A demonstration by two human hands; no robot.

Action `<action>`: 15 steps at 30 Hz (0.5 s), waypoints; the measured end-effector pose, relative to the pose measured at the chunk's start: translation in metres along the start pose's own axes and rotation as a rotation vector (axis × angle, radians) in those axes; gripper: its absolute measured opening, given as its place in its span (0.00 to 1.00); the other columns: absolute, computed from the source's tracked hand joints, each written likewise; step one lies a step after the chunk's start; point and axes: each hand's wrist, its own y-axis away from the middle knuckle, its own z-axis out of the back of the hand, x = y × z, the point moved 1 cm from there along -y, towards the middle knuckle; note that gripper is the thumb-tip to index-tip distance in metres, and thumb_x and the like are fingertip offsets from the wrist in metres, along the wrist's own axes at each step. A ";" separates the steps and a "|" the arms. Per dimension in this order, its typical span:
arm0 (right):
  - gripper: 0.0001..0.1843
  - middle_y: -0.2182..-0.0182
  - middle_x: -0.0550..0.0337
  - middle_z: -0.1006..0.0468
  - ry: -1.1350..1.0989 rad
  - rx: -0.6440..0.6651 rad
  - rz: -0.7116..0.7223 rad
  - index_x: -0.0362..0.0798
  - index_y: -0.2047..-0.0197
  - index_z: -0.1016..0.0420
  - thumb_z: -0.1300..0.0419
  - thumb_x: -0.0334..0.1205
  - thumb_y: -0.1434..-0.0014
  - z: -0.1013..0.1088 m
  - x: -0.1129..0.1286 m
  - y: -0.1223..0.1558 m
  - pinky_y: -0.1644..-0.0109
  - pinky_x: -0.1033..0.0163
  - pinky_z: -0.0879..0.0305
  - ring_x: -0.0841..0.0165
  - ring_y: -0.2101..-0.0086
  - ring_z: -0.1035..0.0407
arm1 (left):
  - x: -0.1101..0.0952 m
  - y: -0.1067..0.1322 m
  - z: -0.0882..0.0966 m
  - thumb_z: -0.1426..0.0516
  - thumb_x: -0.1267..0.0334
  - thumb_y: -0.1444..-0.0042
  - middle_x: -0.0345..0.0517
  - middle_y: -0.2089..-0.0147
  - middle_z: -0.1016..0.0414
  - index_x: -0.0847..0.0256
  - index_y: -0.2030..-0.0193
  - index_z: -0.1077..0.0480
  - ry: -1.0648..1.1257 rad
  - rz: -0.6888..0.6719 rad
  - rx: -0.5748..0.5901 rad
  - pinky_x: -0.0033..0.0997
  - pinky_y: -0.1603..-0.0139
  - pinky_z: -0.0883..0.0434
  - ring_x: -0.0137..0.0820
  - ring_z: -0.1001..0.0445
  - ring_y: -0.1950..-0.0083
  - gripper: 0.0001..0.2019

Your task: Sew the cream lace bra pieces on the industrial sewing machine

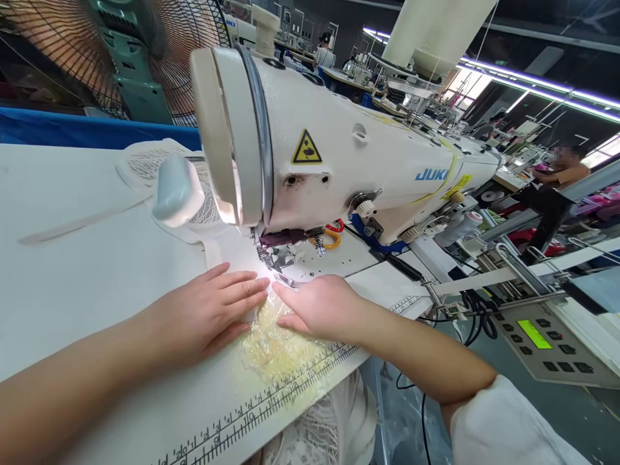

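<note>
My left hand [213, 310] lies palm down on the white table, its fingers stretched toward the sewing machine's needle area. From the other side comes my right hand [324, 307], with forefinger and thumb apart and the other fingers mostly hidden. Both sets of fingertips nearly meet just in front of the presser foot [281, 274]. Any cloth right under them is hard to make out. Beneath and between the hands is a crinkled, yellowish clear film [281, 352] stuck on the table. A white lace garment [206, 203] lies behind my left hand, reaching toward the machine.
The white JUKI sewing machine head [310, 135] stands over the work area. A pale blue and white rounded object [178, 190] sits by the lace. Orange-handled scissors [332, 239] lie behind the needle. A ruler strip [252, 416] follows the front edge; a control box [547, 342] is at right.
</note>
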 end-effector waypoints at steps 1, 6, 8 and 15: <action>0.32 0.71 0.53 0.20 0.005 0.011 -0.012 0.44 0.35 0.43 0.53 0.57 0.34 0.001 0.001 -0.002 0.75 0.63 0.43 0.60 0.71 0.26 | 0.004 0.000 -0.002 0.57 0.53 0.35 0.41 0.35 0.34 0.49 0.36 0.39 0.005 -0.017 -0.002 0.47 0.32 0.48 0.38 0.37 0.36 0.23; 0.37 0.74 0.53 0.21 0.004 0.073 -0.068 0.44 0.31 0.50 0.54 0.59 0.35 0.006 0.005 -0.009 0.76 0.62 0.41 0.58 0.74 0.26 | 0.018 -0.001 -0.005 0.58 0.51 0.35 0.41 0.35 0.35 0.48 0.35 0.41 0.014 0.003 -0.003 0.50 0.31 0.53 0.39 0.36 0.36 0.24; 0.37 0.75 0.53 0.21 0.001 0.077 -0.084 0.45 0.31 0.50 0.54 0.59 0.35 0.006 0.006 -0.011 0.77 0.62 0.41 0.57 0.74 0.26 | 0.021 -0.002 -0.004 0.59 0.52 0.35 0.40 0.35 0.35 0.47 0.35 0.42 0.004 0.020 -0.008 0.51 0.30 0.54 0.39 0.36 0.36 0.23; 0.33 0.73 0.54 0.21 -0.015 0.065 -0.051 0.45 0.35 0.43 0.52 0.57 0.35 0.006 0.001 -0.001 0.75 0.64 0.45 0.61 0.73 0.27 | 0.032 -0.005 -0.002 0.58 0.52 0.35 0.42 0.36 0.33 0.47 0.35 0.41 -0.020 0.041 -0.045 0.56 0.31 0.53 0.41 0.34 0.37 0.23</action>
